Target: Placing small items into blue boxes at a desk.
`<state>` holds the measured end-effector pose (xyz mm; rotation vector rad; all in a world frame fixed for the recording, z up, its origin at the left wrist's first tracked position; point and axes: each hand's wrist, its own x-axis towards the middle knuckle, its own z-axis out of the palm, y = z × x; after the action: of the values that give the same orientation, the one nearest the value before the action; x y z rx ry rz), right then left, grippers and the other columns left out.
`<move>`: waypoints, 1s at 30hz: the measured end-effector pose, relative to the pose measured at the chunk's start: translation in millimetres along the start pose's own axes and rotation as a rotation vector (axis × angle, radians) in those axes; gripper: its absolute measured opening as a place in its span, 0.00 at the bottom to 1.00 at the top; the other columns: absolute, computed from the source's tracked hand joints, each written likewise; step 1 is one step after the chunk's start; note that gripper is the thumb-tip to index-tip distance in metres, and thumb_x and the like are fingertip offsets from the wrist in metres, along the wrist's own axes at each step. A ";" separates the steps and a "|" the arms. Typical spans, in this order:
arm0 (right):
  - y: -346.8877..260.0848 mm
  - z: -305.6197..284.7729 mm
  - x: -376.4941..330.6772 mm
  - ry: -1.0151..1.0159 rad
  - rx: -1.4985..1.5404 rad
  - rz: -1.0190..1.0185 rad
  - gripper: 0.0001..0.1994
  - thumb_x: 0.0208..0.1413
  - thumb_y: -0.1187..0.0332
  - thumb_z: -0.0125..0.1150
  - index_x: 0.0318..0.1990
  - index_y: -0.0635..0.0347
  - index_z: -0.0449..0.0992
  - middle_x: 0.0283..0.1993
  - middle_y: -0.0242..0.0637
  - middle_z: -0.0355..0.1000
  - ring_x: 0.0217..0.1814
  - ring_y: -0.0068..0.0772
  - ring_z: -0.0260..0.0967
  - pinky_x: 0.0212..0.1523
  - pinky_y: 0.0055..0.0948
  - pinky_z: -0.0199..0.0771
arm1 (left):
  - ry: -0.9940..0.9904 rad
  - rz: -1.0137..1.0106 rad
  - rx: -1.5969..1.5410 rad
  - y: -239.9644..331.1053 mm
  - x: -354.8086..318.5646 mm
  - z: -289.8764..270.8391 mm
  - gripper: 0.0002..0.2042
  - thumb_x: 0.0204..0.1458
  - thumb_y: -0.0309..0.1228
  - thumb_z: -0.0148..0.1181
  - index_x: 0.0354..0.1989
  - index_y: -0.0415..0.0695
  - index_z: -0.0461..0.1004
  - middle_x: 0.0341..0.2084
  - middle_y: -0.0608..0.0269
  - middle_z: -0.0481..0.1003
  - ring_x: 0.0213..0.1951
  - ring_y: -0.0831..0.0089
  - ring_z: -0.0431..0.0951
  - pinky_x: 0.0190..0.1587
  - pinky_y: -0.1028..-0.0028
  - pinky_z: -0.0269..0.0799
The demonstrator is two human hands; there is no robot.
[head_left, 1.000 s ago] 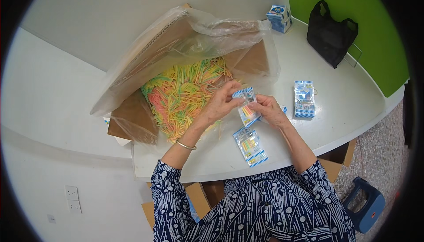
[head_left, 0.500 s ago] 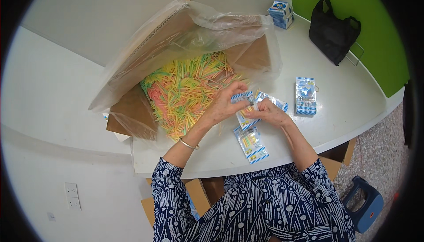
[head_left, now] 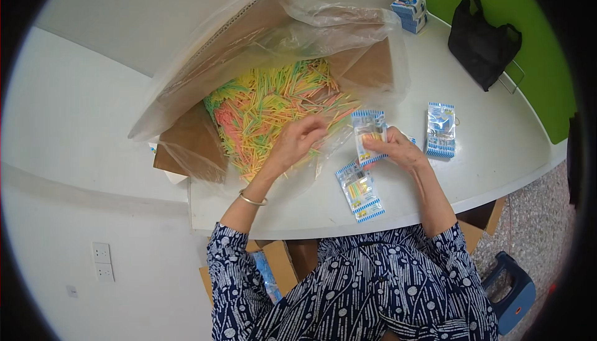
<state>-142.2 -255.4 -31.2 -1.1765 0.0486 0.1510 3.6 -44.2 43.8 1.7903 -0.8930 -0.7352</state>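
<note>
As the right hand (head_left: 404, 150) of a person in a dark patterned top (head_left: 348, 291) grasps a blue-striped clear packet (head_left: 371, 130), thumb across the front where pastel sticks show inside, the left hand (head_left: 296, 145), a bangle (head_left: 254, 201) on its wrist, is apart from it at 9 o'clock with fingers curled; whether they pinch anything cannot be told. From the held packet, raised above the white tabletop (head_left: 491, 148), an open cardboard box (head_left: 373, 67) lined with clear plastic sheeting (head_left: 298, 42) stands between 9 and 10 o'clock, heaped with loose sticks (head_left: 273, 101) in yellow, green and pink. Similar packets (head_left: 362, 195) lie at 6 o'clock and others (head_left: 441, 129) at 3 o'clock, while blue-and-white packs (head_left: 409, 11) are stacked between 12 and 1 o'clock and a black bag (head_left: 485, 42) rests near 2 o'clock, against a green wall (head_left: 541, 61)
</note>
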 end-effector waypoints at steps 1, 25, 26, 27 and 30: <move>1.9 -0.9 1.2 0.000 0.003 0.002 0.14 0.55 0.62 0.61 0.39 0.66 0.77 0.33 0.34 0.76 0.33 0.22 0.72 0.42 0.23 0.71 | -0.021 0.085 0.402 -5.1 -8.0 -6.5 0.13 0.49 0.24 0.58 0.44 0.37 0.69 0.38 0.58 0.74 0.41 0.69 0.75 0.42 0.71 0.71; 12.2 6.3 10.5 -0.095 -0.171 0.095 0.14 0.56 0.62 0.60 0.40 0.67 0.79 0.40 0.34 0.77 0.42 0.20 0.70 0.46 0.20 0.67 | 0.455 0.194 -0.216 29.6 11.3 6.5 0.07 0.55 0.26 0.57 0.40 0.39 0.72 0.31 0.64 0.75 0.33 0.78 0.75 0.38 0.78 0.72; 12.0 8.7 9.4 -0.100 -0.175 0.096 0.14 0.56 0.62 0.60 0.40 0.67 0.79 0.40 0.34 0.77 0.42 0.20 0.70 0.46 0.20 0.67 | 0.437 0.260 -0.309 33.9 12.4 10.8 0.06 0.55 0.26 0.57 0.40 0.39 0.72 0.31 0.66 0.75 0.33 0.80 0.74 0.38 0.79 0.71; 12.2 11.3 8.6 -0.085 -0.175 0.089 0.16 0.55 0.59 0.61 0.37 0.66 0.80 0.36 0.32 0.77 0.39 0.17 0.68 0.42 0.19 0.66 | 0.438 0.262 -0.311 32.9 13.6 14.3 0.06 0.55 0.26 0.57 0.40 0.39 0.72 0.31 0.66 0.75 0.33 0.80 0.74 0.38 0.79 0.71; 14.1 11.3 9.8 -0.072 -0.200 0.098 0.18 0.53 0.55 0.62 0.35 0.65 0.81 0.32 0.29 0.76 0.36 0.15 0.67 0.38 0.17 0.65 | 0.420 0.273 -0.299 26.1 13.4 22.8 0.07 0.55 0.26 0.57 0.40 0.39 0.72 0.30 0.67 0.75 0.33 0.82 0.74 0.39 0.81 0.70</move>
<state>-134.9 -238.8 -40.9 -1.3682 0.0278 0.2898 -13.6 -73.4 58.9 1.4455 -0.6832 -0.2812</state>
